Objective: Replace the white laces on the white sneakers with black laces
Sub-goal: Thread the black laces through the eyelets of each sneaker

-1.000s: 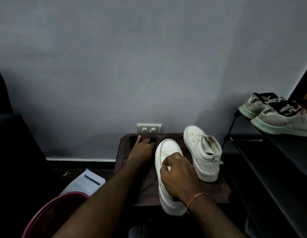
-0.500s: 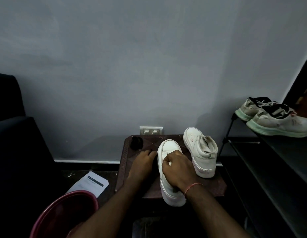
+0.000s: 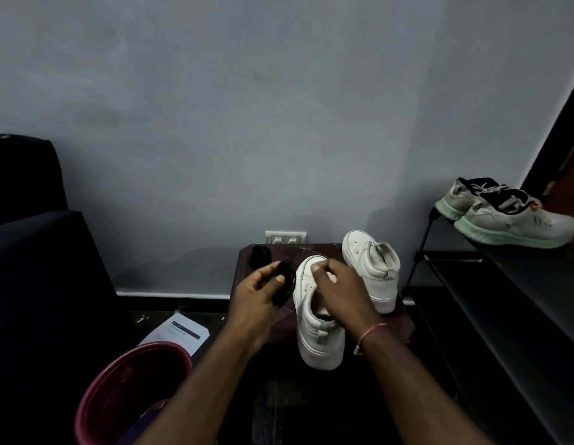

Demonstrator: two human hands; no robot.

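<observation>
Two white sneakers stand on a small dark brown stool [image 3: 404, 326], toes toward the wall. The near sneaker [image 3: 314, 335] overhangs the stool's front edge; my right hand [image 3: 340, 293] rests on its tongue area with fingers bent, pinching near the eyelets. The far sneaker [image 3: 369, 268] stands free to the right. My left hand [image 3: 256, 293] holds a coiled black lace [image 3: 284, 284] just left of the near sneaker. A second bundle of black lace [image 3: 260, 255] lies at the stool's back left corner.
A maroon plastic tub [image 3: 125, 390] sits at the lower left, a printed paper [image 3: 179, 332] on the floor behind it. A dark shelf rack [image 3: 504, 300] on the right carries another pair of pale sneakers [image 3: 504, 220]. A dark chair [image 3: 32, 252] fills the left.
My left hand reached to the stool's back left, then drew back toward me holding one coiled black lace. My right hand stayed on the near sneaker.
</observation>
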